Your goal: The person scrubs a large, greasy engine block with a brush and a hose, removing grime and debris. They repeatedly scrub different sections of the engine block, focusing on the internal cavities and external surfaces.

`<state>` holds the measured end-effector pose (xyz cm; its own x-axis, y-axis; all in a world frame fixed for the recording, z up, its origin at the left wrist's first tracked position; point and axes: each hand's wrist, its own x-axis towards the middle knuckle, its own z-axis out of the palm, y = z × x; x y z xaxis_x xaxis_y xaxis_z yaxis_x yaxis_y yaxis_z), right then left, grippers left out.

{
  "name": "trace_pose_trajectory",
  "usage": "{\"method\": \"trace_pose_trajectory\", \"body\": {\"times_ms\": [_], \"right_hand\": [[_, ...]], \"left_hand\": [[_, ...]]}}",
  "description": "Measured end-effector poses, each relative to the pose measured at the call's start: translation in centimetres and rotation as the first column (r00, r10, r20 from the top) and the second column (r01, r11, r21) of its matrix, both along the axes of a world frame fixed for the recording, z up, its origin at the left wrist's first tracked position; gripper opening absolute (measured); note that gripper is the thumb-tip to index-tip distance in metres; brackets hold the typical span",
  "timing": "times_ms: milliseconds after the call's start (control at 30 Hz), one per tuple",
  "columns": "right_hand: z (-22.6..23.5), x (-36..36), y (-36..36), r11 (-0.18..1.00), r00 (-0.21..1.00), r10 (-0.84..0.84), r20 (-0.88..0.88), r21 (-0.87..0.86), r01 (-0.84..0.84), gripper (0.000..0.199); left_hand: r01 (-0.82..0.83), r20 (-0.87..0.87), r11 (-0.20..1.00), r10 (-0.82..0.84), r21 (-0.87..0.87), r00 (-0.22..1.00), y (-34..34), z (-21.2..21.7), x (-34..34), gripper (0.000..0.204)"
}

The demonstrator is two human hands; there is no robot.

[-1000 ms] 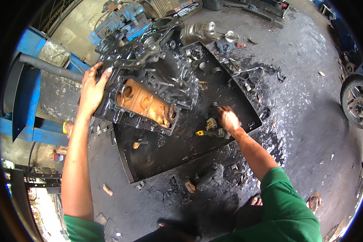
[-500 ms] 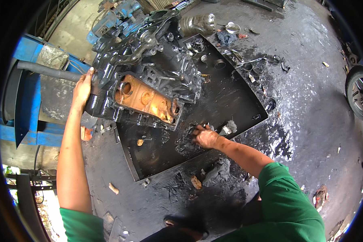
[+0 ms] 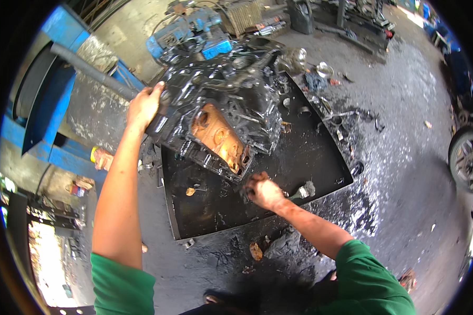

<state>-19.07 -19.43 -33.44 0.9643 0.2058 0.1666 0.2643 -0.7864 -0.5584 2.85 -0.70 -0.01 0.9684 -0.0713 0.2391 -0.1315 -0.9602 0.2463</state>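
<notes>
A black, oil-wet engine block leans over a shallow black tray. In its side is an opening with a rusty orange inner wall. My left hand grips the block's left edge, right by the end of a grey pipe. Just below the block's lower corner, over the tray, is my right hand. Its fingers are curled on a dark, wet, rag-like wad, partly blurred. To the right of that hand lies a paintbrush with grey bristles.
Loose metal rings and small parts lie around the tray's far right edge. A plastic bottle lies behind the block. Blue machinery stands farther back, a blue frame at left, a wheel at right. Grey cloth lies nearer me.
The whole view has turned, so the block sits farther right in it. My right hand has moved toward the block's corner, lifting the dark wad off the tray. My left hand keeps its hold.
</notes>
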Motion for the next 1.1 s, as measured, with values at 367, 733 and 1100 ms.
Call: {"method": "trace_pose_trajectory", "body": {"times_ms": [367,733,1100], "right_hand": [[30.1,4.1,-4.0,0.968,0.433,-0.099,0.896,-0.014,0.251,0.033],[31.9,7.0,-3.5,0.697,0.826,0.082,0.558,-0.625,0.353,0.028],[34.5,4.1,-5.0,0.67,0.901,0.028,0.433,-0.677,0.304,0.035]], "left_hand": [[-0.106,-0.052,0.994,0.104,-0.041,0.993,-1.1,1.1,-2.7,0.065],[-0.049,-0.047,0.995,0.045,-0.084,0.998,-0.3,1.4,-3.1,0.06],[-0.035,0.015,0.997,0.036,-0.074,0.999,-0.5,0.8,-3.1,0.057]]}}
